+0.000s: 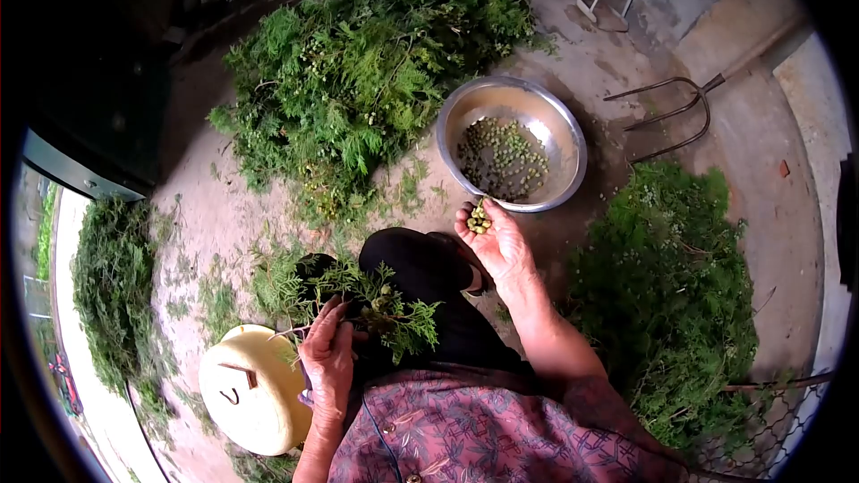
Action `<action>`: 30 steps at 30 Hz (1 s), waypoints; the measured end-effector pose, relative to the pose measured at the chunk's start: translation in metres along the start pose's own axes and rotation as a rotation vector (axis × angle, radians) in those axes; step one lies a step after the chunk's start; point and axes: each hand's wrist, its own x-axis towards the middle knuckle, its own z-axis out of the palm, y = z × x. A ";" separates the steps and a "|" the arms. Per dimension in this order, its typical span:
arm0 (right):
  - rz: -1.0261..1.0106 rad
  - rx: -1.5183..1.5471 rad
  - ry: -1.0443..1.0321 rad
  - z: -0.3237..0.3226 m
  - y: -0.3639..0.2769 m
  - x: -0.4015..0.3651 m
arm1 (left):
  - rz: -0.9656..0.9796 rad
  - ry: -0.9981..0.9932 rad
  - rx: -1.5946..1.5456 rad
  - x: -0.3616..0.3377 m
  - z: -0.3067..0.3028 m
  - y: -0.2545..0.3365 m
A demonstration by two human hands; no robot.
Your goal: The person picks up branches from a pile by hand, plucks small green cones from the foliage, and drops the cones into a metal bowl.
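My left hand (328,353) is closed round the stem of a green leafy sprig (403,317), which spreads over my dark-trousered lap. A few round green cones show among its leaves. Several small yellow-green cones (479,220) lie in my right hand (497,241), whose fingers curl round them at the near rim of a metal basin (573,148). Inside the basin, many similar small green cones cover part of the bottom.
A big heap of green branches (358,80) lies beyond my knees. More branches lie at the right (667,304) and far left (112,286). A cream plastic container (250,394) stands left of me. A pitchfork (702,98) rests beyond the basin, at the right.
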 end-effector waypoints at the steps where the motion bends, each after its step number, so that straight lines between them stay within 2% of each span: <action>1: 0.007 -0.003 -0.013 0.008 0.005 -0.005 | 0.134 0.004 0.130 -0.001 0.000 -0.001; 4: 0.006 -0.059 -0.137 0.038 0.023 -0.032 | 0.266 0.111 0.163 -0.005 0.002 0.015; 5: 0.039 -0.106 -0.169 0.049 0.030 -0.041 | 0.137 0.023 0.062 -0.009 -0.003 0.023; 8: 0.084 -0.289 -0.282 0.078 0.059 -0.072 | -0.161 -0.002 -0.583 -0.006 0.005 0.045; 10: 0.039 -0.578 -0.386 0.090 0.077 -0.091 | -0.251 -0.052 -0.870 -0.003 0.013 0.050; 12: -0.206 -0.874 -0.541 0.101 0.091 -0.105 | -0.276 -0.137 -1.184 0.001 0.018 0.041; 13: -0.537 -1.084 -0.627 0.099 0.105 -0.109 | -0.365 -0.193 -1.277 0.000 0.015 0.045; 14: -0.621 -1.132 -0.617 0.100 0.111 -0.115 | -0.430 -0.061 -1.290 0.000 0.018 0.050; 16: -0.689 -1.244 -0.655 0.108 0.110 -0.124 | -0.461 -0.064 -1.361 0.002 0.017 0.045; 17: -0.511 -1.350 -0.664 0.103 0.114 -0.125 | -0.389 -0.153 -1.479 0.003 0.020 0.045; 18: -0.335 -1.465 -0.672 0.100 0.118 -0.126 | -0.338 -0.148 -1.288 0.003 0.020 0.043; 20: -0.720 -1.537 -0.816 0.096 0.114 -0.125 | -0.235 -0.135 -0.908 -0.002 0.015 0.037; 22: -0.879 -1.455 -0.783 0.098 0.115 -0.123 | -0.133 -0.117 -0.527 -0.008 0.008 0.030; 24: -0.960 -1.441 -0.733 0.099 0.113 -0.122 | -0.173 -0.118 -0.675 -0.009 0.008 0.019; 25: -0.964 -1.472 -0.700 0.101 0.110 -0.121 | -0.264 -0.129 -1.013 -0.005 0.013 0.014; 27: -0.945 -1.411 -0.623 0.096 0.111 -0.115 | -0.406 -0.241 -1.413 -0.003 0.010 0.023; 28: -0.871 -1.364 -0.572 0.092 0.113 -0.111 | -0.555 -0.114 -1.378 -0.005 0.012 0.032; 30: -0.659 -1.254 -0.518 0.088 0.111 -0.106 | -0.472 -0.132 -1.419 -0.008 0.013 0.024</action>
